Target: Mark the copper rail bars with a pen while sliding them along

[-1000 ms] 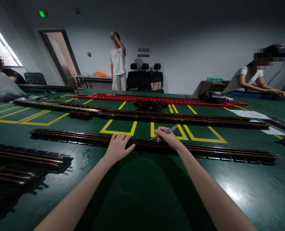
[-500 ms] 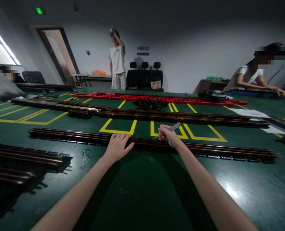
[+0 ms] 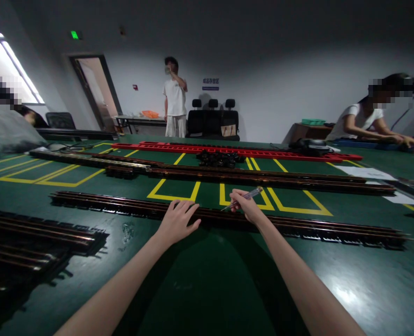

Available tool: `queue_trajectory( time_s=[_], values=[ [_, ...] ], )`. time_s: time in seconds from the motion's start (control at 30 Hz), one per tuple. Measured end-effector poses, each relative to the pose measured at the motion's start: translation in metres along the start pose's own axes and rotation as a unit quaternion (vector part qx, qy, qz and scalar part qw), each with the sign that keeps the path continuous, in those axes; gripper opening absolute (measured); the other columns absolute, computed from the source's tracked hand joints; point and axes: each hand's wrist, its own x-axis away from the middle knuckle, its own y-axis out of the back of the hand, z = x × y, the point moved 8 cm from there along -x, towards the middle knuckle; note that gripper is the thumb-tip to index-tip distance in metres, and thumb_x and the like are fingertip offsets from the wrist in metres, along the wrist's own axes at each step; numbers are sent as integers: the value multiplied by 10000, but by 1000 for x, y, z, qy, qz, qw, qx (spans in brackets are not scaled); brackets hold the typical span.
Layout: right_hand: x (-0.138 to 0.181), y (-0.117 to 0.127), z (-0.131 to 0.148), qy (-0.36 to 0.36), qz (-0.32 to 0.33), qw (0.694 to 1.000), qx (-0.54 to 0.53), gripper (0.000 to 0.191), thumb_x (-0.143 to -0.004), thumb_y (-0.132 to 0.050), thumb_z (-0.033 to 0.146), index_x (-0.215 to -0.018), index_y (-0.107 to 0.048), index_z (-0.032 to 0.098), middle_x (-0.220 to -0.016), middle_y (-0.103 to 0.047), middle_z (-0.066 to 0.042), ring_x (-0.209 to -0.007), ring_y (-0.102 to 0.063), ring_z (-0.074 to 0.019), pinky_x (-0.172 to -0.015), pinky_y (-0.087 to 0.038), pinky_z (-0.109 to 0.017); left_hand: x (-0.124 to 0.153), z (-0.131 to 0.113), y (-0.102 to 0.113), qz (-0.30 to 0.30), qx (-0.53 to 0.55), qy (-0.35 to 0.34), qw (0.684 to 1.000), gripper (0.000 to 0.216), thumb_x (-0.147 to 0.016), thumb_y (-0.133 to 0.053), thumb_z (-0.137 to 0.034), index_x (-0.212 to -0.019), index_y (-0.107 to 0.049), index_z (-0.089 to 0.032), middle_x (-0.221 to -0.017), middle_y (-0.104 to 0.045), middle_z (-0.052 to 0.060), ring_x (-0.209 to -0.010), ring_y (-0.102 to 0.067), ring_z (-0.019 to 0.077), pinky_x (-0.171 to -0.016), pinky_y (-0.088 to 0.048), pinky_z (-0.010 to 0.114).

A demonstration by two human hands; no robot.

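A long black rail [image 3: 333,229] with copper-coloured strips lies crosswise on the green table in front of me. On its near side and top rests my left hand [image 3: 178,223], its fingers spread and the thumb apart. My right hand [image 3: 242,204] is closed around a screwdriver [image 3: 254,192] with a clear handle. The shaft slants down to the left, its tip at the rail's far edge, just right of my left fingers; whether it touches is too small to tell.
More black rails [image 3: 35,233] lie at the left. Behind are a long black rail [image 3: 298,179], a black cluster of parts [image 3: 221,158] and a red ladder-like frame [image 3: 178,148]. Papers [image 3: 364,172] lie at right. One person [image 3: 175,98] stands behind; others sit at both sides.
The whole view has shifted, with the scene now lower and slightly to the right. Both hands keep about the same place on the rail, the screwdriver still in the right one.
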Motion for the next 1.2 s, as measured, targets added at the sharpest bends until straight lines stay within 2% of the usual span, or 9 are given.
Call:
queue_trajectory(
  time_s=[0.1, 0.2, 0.57, 0.9, 1.2],
  values=[
    [0, -1, 0, 3, 6, 1000, 1, 403, -636, -698, 479, -493, -448, 197, -445, -479, 48, -380, -448, -73, -376, -350, -202, -3, -12, -3, 1, 6, -10, 1000, 400, -879, -466, -360, -1212, -552, -155, -1204, -613, 121, -1099, -558, 253, -962, -380, 433],
    [0, -3, 2, 11, 15, 1000, -5, 437, -624, -720, 497, -493, -431, 197, -434, -461, 60, -377, -440, -68, -387, -362, -202, -4, -17, -7, -1, 17, 9, 1000, 404, -889, -460, -364, -1227, -530, -154, -1191, -618, 109, -1096, -562, 241, -962, -389, 420],
    [2, -7, 2, 12, 37, 999, -15, 438, -655, -712, 506, -510, -443, 193, -430, -463, 67, -389, -447, -65, -416, -382, -202, -8, -11, -11, 25, 30, 59, 997, 346, -875, -497, -424, -1104, -564, -174, -1110, -633, 86, -1051, -559, 249, -951, -369, 427],
    [2, -18, 6, 5, 62, 997, 55, 371, -695, -687, 470, -559, -492, 185, -450, -501, 62, -417, -501, -75, -451, -409, -205, -6, -10, -7, -3, -4, 87, 996, 271, -844, -506, -321, -1039, -595, -155, -1049, -654, 95, -1005, -568, 260, -917, -369, 431],
    [1, -14, 6, 2, 68, 994, 80, 342, -707, -678, 463, -580, -535, 179, -469, -531, 46, -436, -518, -81, -461, -413, -208, -3, -11, -7, -32, -6, 71, 997, 282, -850, -443, -178, -1080, -607, -171, -1099, -654, 75, -1050, -566, 231, -962, -343, 423]
  ],
)
